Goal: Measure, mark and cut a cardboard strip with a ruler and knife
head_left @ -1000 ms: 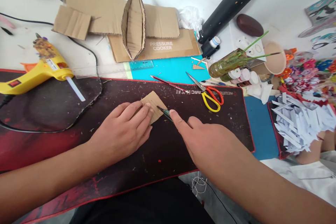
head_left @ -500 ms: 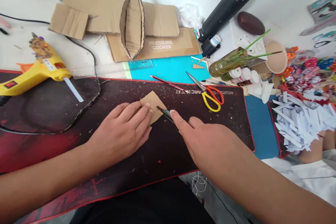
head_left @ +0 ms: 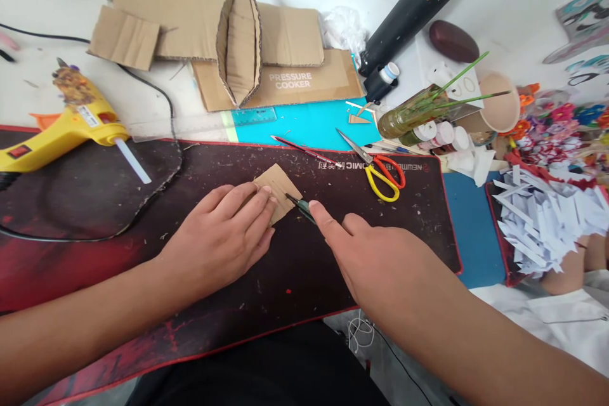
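Note:
A small square of cardboard [head_left: 281, 189] with lines on its face lies tilted on the dark desk mat [head_left: 304, 273]. My left hand [head_left: 233, 228] presses it down, the fingers together over its left part and hiding that side. My right hand [head_left: 361, 244] is closed around a utility knife [head_left: 304, 208], its index finger stretched along the top of the green body. The dark blade tip touches the cardboard near its right edge. Most of the knife's handle is hidden inside the hand.
Beyond the mat lie a pencil [head_left: 304, 150], scissors [head_left: 380, 171] and a clear ruler [head_left: 190, 125]. At left rests a yellow glue gun [head_left: 71, 124] with its cord. Cardboard pieces [head_left: 292, 35] stand behind. To the right, a person's arm [head_left: 566, 276] is near white paper strips [head_left: 542, 222].
The knife tip has shifted very slightly right and up on the cardboard. My left hand stays almost in place.

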A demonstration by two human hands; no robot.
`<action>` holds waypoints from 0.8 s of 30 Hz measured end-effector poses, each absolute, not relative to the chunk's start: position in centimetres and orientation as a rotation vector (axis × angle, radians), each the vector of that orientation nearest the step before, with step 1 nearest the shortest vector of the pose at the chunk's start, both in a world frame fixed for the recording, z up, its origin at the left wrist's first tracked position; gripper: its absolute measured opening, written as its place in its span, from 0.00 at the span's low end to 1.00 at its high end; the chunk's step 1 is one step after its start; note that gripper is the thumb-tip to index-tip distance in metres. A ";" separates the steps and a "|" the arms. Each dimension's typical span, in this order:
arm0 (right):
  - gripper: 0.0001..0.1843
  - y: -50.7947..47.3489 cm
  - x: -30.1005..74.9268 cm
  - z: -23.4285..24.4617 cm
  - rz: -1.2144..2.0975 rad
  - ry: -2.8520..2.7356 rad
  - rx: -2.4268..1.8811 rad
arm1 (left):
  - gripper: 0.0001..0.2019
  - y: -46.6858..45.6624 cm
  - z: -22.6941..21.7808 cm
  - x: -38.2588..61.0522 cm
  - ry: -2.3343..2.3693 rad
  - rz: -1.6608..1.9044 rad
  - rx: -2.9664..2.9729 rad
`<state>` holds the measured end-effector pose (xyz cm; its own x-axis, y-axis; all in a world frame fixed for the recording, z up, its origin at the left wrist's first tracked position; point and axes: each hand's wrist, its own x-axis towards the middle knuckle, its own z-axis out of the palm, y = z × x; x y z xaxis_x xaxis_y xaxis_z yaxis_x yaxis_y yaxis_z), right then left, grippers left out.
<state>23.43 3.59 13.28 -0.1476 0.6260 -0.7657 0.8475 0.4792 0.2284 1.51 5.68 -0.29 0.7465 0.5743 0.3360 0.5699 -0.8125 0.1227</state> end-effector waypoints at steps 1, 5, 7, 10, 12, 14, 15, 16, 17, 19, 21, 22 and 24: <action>0.57 3.5 23.4 13.3 -0.324 1.860 1.231 | 0.17 5.7 -0.3 1.5 0.957 0.562 2.936; 0.54 3.5 23.5 13.2 -0.320 1.875 1.233 | 0.17 5.5 -0.3 1.6 0.966 0.563 2.949; 0.53 3.5 23.5 13.1 -0.319 1.885 1.255 | 0.17 5.5 -0.4 1.6 0.963 0.562 2.955; 0.54 3.7 23.3 13.1 -0.331 1.885 1.281 | 0.17 5.5 -0.4 1.7 0.956 0.562 2.970; 0.52 3.9 22.9 13.2 -0.330 1.879 1.284 | 0.17 5.5 -0.4 1.7 0.953 0.558 2.990; 0.49 4.2 22.6 13.5 -0.328 1.868 1.279 | 0.17 5.5 -0.4 1.7 0.946 0.560 3.005; 0.48 4.4 22.4 13.6 -0.329 1.861 1.275 | 0.18 5.5 -0.4 1.7 0.945 0.562 3.008; 0.47 4.5 22.4 13.7 -0.336 1.860 1.270 | 0.18 5.5 -0.4 1.7 0.944 0.564 3.009; 0.47 4.7 22.4 13.8 -0.343 1.861 1.271 | 0.18 5.5 -0.4 1.7 0.946 0.564 3.009; 0.45 4.9 22.5 13.9 -0.358 1.871 1.281 | 0.18 5.5 -0.4 1.7 0.951 0.563 3.009; 0.44 5.0 22.5 14.0 -0.365 1.866 1.294 | 0.17 5.5 -0.4 1.7 0.955 0.561 3.009; 0.44 5.0 22.4 14.0 -0.362 1.858 1.296 | 0.17 5.5 -0.4 1.7 0.957 0.558 3.011; 0.45 5.0 22.2 14.1 -0.359 1.845 1.284 | 0.17 5.5 -0.5 1.7 0.962 0.556 3.018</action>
